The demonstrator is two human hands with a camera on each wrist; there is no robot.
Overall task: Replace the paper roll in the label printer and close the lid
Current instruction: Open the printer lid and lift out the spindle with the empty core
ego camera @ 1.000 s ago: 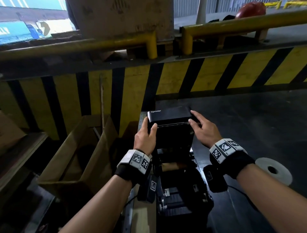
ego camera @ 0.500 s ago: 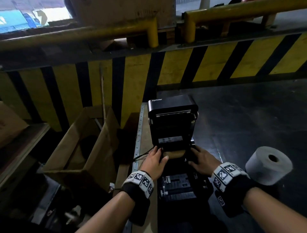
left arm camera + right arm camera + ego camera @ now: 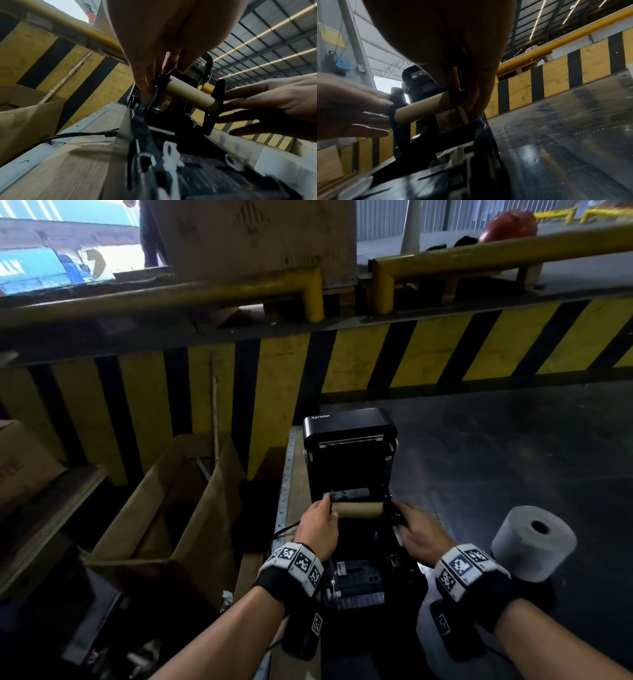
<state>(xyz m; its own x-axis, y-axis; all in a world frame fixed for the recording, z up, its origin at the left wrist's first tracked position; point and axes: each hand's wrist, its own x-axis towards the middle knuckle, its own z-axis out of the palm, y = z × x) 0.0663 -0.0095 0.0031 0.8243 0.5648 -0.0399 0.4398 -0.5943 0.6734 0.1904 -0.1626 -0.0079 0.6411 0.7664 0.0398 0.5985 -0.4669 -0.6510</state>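
Cardboard core (image 3: 358, 509) sits between left hand (image 3: 318, 527) and right hand (image 3: 419, 530).

Open cardboard box (image 3: 164, 508) beside yellow-black striped barrier (image 3: 394, 361)

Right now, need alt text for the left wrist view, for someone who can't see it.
A bare cardboard core sits between two black roll holders in the open label printer. The left hand pinches the near holder from above, and the right hand touches the far one with straight fingers. Behind stand a yellow and black striped barrier and an open cardboard box.
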